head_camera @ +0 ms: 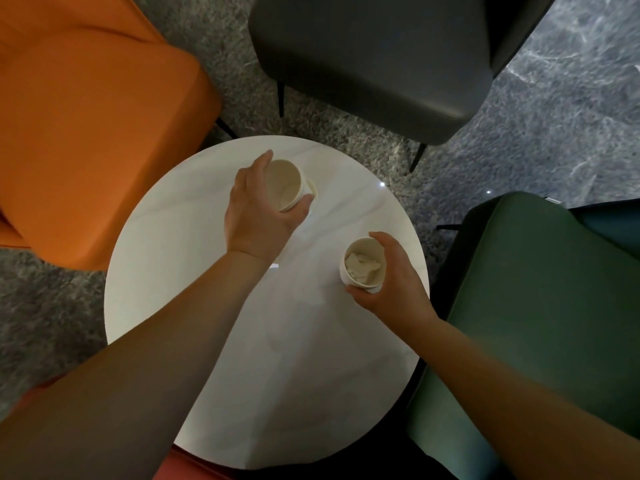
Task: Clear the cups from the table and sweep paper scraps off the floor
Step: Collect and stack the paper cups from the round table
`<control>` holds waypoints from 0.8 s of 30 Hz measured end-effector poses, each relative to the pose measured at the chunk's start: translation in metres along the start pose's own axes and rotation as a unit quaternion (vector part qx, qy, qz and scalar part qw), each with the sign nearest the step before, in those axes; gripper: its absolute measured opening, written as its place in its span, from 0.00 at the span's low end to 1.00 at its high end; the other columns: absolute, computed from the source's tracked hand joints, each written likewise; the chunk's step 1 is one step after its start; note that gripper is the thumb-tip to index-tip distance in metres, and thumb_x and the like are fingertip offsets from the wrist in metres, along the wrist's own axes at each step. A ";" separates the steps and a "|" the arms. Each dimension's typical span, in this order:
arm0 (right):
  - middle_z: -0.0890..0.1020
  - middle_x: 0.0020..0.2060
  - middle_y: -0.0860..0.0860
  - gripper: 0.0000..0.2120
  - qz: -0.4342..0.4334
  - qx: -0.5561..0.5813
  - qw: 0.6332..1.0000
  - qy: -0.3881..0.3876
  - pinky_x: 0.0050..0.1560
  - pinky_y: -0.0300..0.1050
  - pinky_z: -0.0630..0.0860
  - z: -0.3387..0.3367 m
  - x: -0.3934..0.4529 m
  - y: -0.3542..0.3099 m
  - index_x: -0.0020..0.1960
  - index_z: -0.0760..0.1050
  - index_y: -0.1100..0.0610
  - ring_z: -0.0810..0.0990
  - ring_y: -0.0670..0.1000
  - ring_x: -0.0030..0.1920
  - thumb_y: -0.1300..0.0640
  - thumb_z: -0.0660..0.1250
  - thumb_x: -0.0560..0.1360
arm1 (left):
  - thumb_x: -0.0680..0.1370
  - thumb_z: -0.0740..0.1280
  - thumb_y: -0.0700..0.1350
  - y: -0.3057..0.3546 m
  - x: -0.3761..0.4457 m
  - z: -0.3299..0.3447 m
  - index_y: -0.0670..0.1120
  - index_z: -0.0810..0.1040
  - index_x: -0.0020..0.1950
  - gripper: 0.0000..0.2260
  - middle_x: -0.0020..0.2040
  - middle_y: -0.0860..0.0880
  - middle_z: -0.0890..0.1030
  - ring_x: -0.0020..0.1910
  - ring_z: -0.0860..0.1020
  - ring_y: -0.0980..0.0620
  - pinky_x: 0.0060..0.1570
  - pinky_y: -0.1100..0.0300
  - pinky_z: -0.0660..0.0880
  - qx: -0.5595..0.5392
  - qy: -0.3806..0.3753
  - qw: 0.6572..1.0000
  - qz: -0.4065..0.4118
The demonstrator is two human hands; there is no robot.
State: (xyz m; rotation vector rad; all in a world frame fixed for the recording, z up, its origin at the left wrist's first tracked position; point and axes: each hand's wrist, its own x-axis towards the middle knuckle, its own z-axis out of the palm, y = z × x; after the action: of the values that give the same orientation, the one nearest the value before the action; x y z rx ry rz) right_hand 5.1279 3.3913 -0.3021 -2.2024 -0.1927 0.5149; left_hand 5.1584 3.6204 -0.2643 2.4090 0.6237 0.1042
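The left hand [258, 209] curls round an empty paper cup [284, 184], thumb at the near rim and fingers wrapping the far side; the cup tilts, its mouth turned toward the camera, and whether its base touches the bench cannot be told. Just behind it, half hidden by its wall, sits the rim of a second cup [312, 188], pale like the first. The right hand [388, 280] grasps another paper cup [363, 265] from the right side, fingers arched over the far rim and thumb under the near edge; inside this cup lie crumpled paper scraps [362, 266], creased and off-white. The two held cups are well apart, the left one farther from the person, the right one nearer the bench's right edge.

The cups are smooth, round and cream-coloured, with thin rolled rims. They are over a round bench [277, 358] whose top is glossy white with faint grey veining like marble; it catches soft reflections. Both forearms are bare and reach in from the bottom of the view.

Around the bench stand padded seats: an orange chair [86, 133] at the left, a dark grey chair [374, 57] beyond, a green chair [540, 306] at the right, each with a smooth matt cover. Beneath them the floor [554, 133] is dark, mottled grey.
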 end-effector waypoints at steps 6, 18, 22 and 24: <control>0.70 0.62 0.44 0.42 0.007 0.007 1.000 -0.001 0.50 0.23 0.64 -0.001 0.000 -0.001 0.70 0.60 0.44 0.67 0.36 0.56 0.50 0.79 0.63 | 0.70 0.75 0.59 -0.021 0.006 0.026 0.57 0.55 0.77 0.41 0.74 0.48 0.65 0.70 0.66 0.45 0.64 0.50 0.68 0.092 -0.106 0.990 0.017; 0.69 0.61 0.38 0.41 -0.035 0.066 0.995 0.062 0.59 0.36 0.71 -0.033 -0.006 -0.049 0.70 0.61 0.47 0.71 0.41 0.62 0.49 0.78 0.63 | 0.66 0.79 0.56 -0.048 -0.028 0.018 0.54 0.59 0.75 0.44 0.72 0.49 0.69 0.65 0.72 0.45 0.58 0.52 0.71 0.113 -0.209 0.970 0.048; 0.67 0.58 0.27 0.41 -0.096 0.055 0.992 0.065 0.60 0.38 0.73 -0.037 -0.002 -0.071 0.69 0.62 0.49 0.70 0.38 0.62 0.49 0.78 0.62 | 0.65 0.80 0.53 -0.049 -0.044 0.020 0.52 0.65 0.73 0.41 0.69 0.50 0.72 0.63 0.75 0.48 0.57 0.59 0.71 0.076 -0.252 0.962 0.068; 0.66 0.59 0.28 0.42 -0.116 0.051 0.991 0.046 0.59 0.28 0.70 -0.029 0.000 -0.075 0.70 0.62 0.52 0.68 0.31 0.61 0.50 0.78 0.62 | 0.65 0.80 0.54 -0.050 -0.050 0.020 0.54 0.66 0.72 0.39 0.67 0.52 0.73 0.61 0.75 0.51 0.57 0.58 0.74 0.059 -0.262 0.960 0.078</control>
State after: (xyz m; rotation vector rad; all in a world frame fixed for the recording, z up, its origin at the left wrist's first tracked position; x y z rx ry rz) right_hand 5.1428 3.4181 -0.2275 -2.0657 -0.3608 0.2869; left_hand 5.0976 3.6203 -0.3066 2.4477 0.1971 -0.5053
